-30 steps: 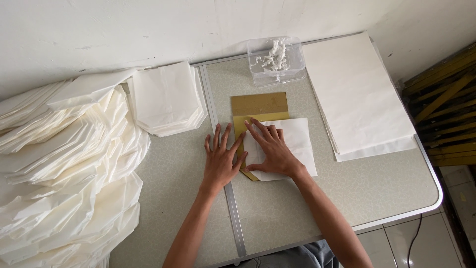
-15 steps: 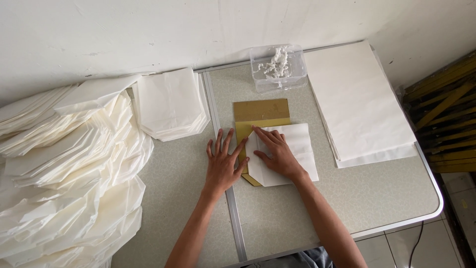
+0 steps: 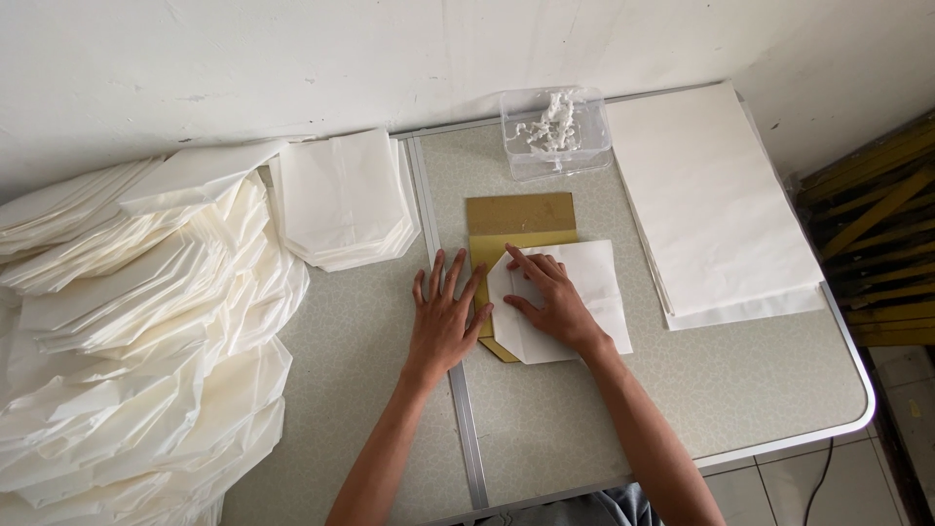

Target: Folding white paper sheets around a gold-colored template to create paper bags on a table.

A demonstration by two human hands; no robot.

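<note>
A white paper sheet [image 3: 589,292] lies on a gold-brown cardboard template [image 3: 518,216] in the middle of the table, with its left corners folded in. My right hand [image 3: 547,297] presses flat on the folded left part of the paper, fingers spread. Next to it, my left hand [image 3: 444,317] lies flat on the table, its fingertips touching the template's left edge. Neither hand grips anything.
A stack of flat white sheets [image 3: 711,200] lies at the right. A clear plastic box [image 3: 555,131] with white paste stands at the back. Folded white bags [image 3: 343,200] lie at the back left, and a big heap of them [image 3: 127,341] fills the left. The table edge [image 3: 857,414] curves at the right.
My right hand has slid a little along the fold on the paper. The camera view has shifted slightly; my left hand stays in place.
</note>
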